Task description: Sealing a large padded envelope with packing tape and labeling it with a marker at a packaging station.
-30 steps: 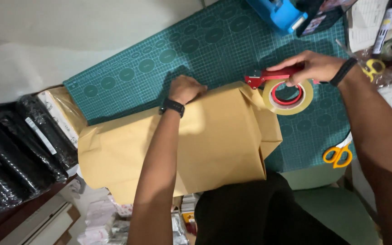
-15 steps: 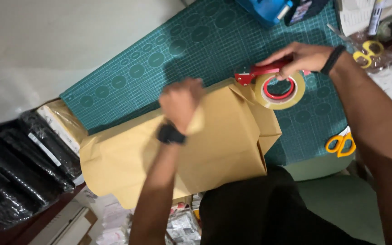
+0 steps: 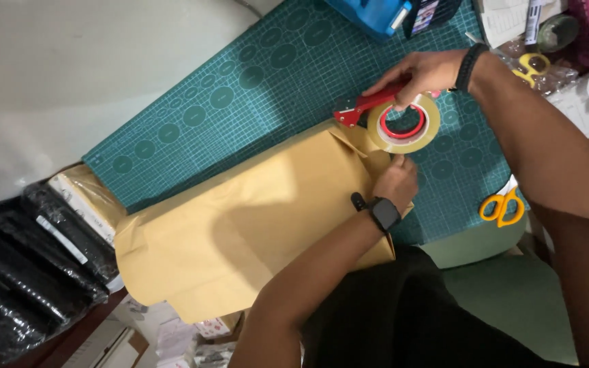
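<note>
A parcel wrapped in brown paper (image 3: 240, 225) lies on a green cutting mat (image 3: 253, 88). My right hand (image 3: 420, 71) grips a red tape dispenser (image 3: 393, 119) with a roll of clear tape, held at the parcel's folded right end. My left hand (image 3: 397, 180), a dark watch on its wrist, presses down on the folded paper flap just below the tape roll.
Orange-handled scissors (image 3: 501, 208) lie on the mat's right edge, and yellow-handled scissors (image 3: 533, 65) sit among clutter at the top right. A blue object (image 3: 369, 13) stands at the mat's far edge. Black wrapped packages (image 3: 28, 266) are stacked on the left.
My left hand has moved from the top middle of the parcel to its right end, beside the tape roll. My right hand with the dispenser has stayed at that end.
</note>
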